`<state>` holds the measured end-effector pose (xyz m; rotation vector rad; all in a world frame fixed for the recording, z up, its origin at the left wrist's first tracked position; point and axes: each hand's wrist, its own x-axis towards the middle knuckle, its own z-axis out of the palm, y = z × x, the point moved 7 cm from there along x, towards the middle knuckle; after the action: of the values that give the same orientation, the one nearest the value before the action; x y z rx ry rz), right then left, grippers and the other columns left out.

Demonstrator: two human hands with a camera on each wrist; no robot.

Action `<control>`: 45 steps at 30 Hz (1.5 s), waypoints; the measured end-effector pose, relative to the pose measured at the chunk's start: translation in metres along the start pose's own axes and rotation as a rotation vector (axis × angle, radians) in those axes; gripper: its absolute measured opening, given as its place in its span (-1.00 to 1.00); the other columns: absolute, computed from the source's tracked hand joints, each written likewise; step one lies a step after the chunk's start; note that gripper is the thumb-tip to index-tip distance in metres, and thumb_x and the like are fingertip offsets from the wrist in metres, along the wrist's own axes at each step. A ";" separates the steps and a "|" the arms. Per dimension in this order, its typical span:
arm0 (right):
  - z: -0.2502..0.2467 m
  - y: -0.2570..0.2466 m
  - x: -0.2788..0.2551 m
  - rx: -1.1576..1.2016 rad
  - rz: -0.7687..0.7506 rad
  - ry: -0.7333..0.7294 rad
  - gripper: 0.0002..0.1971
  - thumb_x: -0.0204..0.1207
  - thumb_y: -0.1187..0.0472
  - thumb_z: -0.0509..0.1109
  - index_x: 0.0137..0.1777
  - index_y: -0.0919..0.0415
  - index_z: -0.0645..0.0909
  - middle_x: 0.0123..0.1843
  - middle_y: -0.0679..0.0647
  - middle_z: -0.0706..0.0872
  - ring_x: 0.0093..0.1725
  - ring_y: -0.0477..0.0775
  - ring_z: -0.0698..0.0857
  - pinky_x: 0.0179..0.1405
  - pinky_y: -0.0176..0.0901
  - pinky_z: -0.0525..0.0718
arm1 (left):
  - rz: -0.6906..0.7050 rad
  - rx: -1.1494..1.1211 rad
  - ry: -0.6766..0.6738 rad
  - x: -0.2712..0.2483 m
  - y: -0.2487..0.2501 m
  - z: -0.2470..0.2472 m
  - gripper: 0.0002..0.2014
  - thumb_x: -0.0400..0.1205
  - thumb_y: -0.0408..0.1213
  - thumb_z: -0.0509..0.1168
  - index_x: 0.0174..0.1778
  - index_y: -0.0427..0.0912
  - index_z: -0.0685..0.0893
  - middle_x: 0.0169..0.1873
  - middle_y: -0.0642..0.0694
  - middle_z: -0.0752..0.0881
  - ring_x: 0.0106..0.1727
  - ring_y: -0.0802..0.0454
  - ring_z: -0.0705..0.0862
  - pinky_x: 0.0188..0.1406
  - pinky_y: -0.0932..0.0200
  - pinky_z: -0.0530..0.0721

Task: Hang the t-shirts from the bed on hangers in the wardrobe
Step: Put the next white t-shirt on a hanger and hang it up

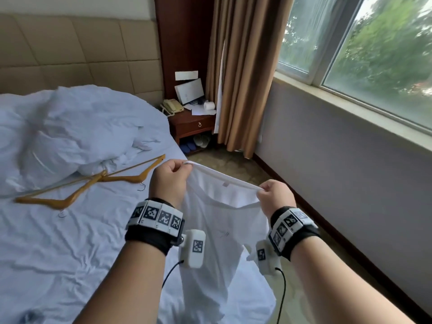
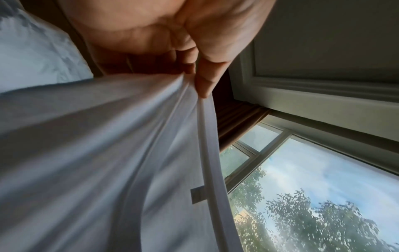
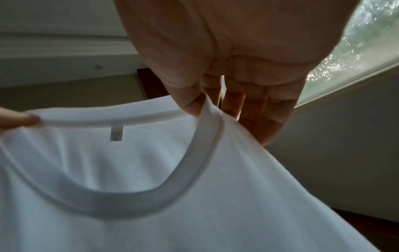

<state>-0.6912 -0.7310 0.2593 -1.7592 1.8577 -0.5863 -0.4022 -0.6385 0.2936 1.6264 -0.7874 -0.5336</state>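
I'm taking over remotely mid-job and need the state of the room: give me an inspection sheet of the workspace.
Surface: bed with a rumpled white sheet; heaped duvet at its head.
Job's things: white t-shirt held up by its collar, body hanging; two wooden hangers lie crossed on the bed. Wardrobe: nothing seen.
Clutter: nightstand with telephone, papers, tissue roll; slippers beneath.
Hands: left hand and right hand each pinch the collar, stretching it open.
Cables: black leads hang from both wrist cameras.
Surroundings: padded headboard, brown curtain, window with trees outside.
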 end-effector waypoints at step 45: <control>0.056 -0.131 0.229 0.169 -0.615 -0.481 -0.94 0.46 0.20 0.47 -0.18 0.00 0.70 -0.28 -0.09 0.72 -0.22 0.05 0.70 -0.25 -0.14 0.58 | -0.108 -0.083 0.608 0.027 0.029 0.034 -0.72 0.76 -0.03 0.35 -0.24 -0.04 0.72 -0.31 0.12 0.69 -0.15 0.09 0.61 0.02 0.10 0.54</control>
<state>-0.5612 -0.9661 0.2814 -2.1182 0.9144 -0.4591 -0.4143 -0.6832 0.3172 1.6338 -0.2231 -0.1218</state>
